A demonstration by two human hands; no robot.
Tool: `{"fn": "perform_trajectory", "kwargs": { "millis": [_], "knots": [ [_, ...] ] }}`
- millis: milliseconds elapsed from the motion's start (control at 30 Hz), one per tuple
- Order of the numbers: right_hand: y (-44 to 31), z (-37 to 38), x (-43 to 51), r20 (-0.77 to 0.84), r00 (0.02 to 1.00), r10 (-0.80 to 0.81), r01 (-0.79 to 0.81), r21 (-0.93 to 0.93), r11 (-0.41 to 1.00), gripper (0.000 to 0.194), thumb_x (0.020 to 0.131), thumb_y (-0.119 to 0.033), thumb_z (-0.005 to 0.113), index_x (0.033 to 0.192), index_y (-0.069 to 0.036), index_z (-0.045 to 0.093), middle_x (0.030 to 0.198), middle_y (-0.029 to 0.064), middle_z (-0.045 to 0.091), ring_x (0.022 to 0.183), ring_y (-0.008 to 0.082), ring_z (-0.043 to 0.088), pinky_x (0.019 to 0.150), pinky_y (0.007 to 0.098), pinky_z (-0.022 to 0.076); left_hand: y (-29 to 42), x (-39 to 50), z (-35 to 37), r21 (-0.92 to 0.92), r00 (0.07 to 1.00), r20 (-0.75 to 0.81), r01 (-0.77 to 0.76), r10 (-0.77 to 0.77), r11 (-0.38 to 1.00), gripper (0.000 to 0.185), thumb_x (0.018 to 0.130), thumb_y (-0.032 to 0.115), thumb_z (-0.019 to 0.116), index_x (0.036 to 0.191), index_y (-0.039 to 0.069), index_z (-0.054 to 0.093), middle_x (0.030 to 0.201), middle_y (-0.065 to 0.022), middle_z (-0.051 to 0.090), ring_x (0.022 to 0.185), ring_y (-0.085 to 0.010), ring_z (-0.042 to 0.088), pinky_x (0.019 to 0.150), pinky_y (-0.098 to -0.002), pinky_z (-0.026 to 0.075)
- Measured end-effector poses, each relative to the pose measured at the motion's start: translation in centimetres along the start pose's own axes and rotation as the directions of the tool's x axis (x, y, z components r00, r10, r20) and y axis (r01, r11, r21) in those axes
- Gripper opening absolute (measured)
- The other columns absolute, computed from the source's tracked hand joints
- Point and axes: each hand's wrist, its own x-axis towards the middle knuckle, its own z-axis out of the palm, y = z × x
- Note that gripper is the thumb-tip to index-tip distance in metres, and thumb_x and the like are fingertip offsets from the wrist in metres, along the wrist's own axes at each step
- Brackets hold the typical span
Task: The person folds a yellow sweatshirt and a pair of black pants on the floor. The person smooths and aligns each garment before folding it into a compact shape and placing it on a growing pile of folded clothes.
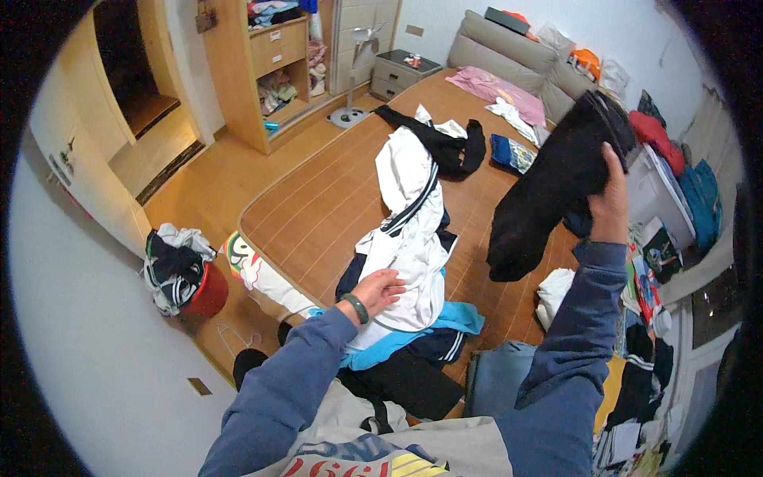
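Observation:
My right hand (609,200) grips a folded black garment (539,191), holding it up over the right side of the bed. A white garment with dark striped trim (411,268) lies spread along the bed, and my left hand (377,292) is over it with fingers apart; whether it touches the cloth I cannot tell. Beneath the white garment are a bright blue garment (465,317) and dark clothing with white stripes (440,344). Black cloth (411,381) lies closest to my body. Folded blue-grey jeans (498,375) are to its right.
The bed's brown mat (310,220) also carries a black garment (447,143), a folded blue item (512,154) and a pink pillow (498,92). A red bucket (208,292) heaped with clothes stands on the floor at left. Behind are a fan (351,113) and an open wardrobe (232,71).

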Motion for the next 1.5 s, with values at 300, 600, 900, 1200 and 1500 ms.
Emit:
{"fn": "perform_trajectory", "kwargs": {
  "millis": [300, 600, 900, 1200, 1500],
  "knots": [
    [19.5, 12.7, -23.4, 0.563, 0.819, -0.108, 0.499, -0.607, 0.618, 0.079, 0.069, -0.024, 0.077, 0.133, 0.000, 0.037, 0.120, 0.0247, 0.053, 0.108, 0.0408, 0.053, 0.094, 0.0440, 0.0430, 4.0, -6.9, -6.9, -0.370, 0.945, 0.239, -0.123, 0.223, 0.921, 0.054, 0.094, 0.052, 0.045, 0.127, 0.009, 0.047, 0.132, -0.0148, 0.050, 0.120, -0.0303, 0.048, 0.101, -0.0446, 0.038],
    [28.0, 14.4, -32.9, 0.767, 0.557, 0.318, 0.399, -0.583, 0.708, 0.039, 0.080, -0.029, 0.065, 0.110, -0.006, 0.059, 0.103, 0.0181, 0.062, 0.103, 0.0351, 0.056, 0.086, 0.0440, 0.0469, 0.4, -13.0, -17.9, -0.467, 0.991, -0.072, -0.133, 0.112, 0.874, 0.051, 0.094, 0.045, 0.046, 0.130, 0.009, 0.050, 0.131, -0.0109, 0.052, 0.120, -0.0313, 0.048, 0.103, -0.0527, 0.035],
    [34.0, 13.2, -30.4, 0.668, 0.642, 0.377, 0.674, -0.725, 0.137, 0.049, 0.084, -0.039, 0.060, 0.122, -0.009, 0.056, 0.129, 0.0174, 0.050, 0.124, 0.0350, 0.042, 0.103, 0.0493, 0.0306, 0.7, -10.0, -21.8, -0.354, 0.996, -0.087, -0.036, 0.005, 0.935, 0.042, 0.086, 0.021, 0.060, 0.124, 0.008, 0.053, 0.122, -0.0118, 0.058, 0.109, -0.0289, 0.056, 0.097, -0.0485, 0.043],
    [32.9, 10.1, -31.3, 0.591, 0.787, 0.175, 0.452, -0.746, 0.489, 0.043, 0.092, -0.030, 0.053, 0.126, -0.003, 0.051, 0.130, 0.0180, 0.049, 0.124, 0.0326, 0.043, 0.105, 0.0411, 0.0322, 4.0, -14.3, -15.4, -0.081, 0.945, 0.068, -0.314, 0.320, 0.946, 0.049, 0.082, 0.002, 0.051, 0.131, 0.000, 0.043, 0.122, -0.0114, 0.057, 0.105, -0.0227, 0.060, 0.092, -0.0358, 0.049],
    [33.8, 5.4, -28.6, 0.242, 0.677, 0.695, -0.736, 0.231, 0.636, 0.041, 0.099, -0.027, 0.041, 0.132, -0.004, 0.048, 0.129, 0.0110, 0.053, 0.117, 0.0259, 0.052, 0.100, 0.0303, 0.0391, 8.3, -10.4, 3.0, 0.552, 0.950, 0.157, -0.311, 0.270, 0.774, 0.045, 0.082, 0.001, 0.055, 0.125, -0.003, 0.044, 0.104, -0.0083, 0.063, 0.091, -0.0164, 0.061, 0.077, -0.0279, 0.049]
  ]
}}
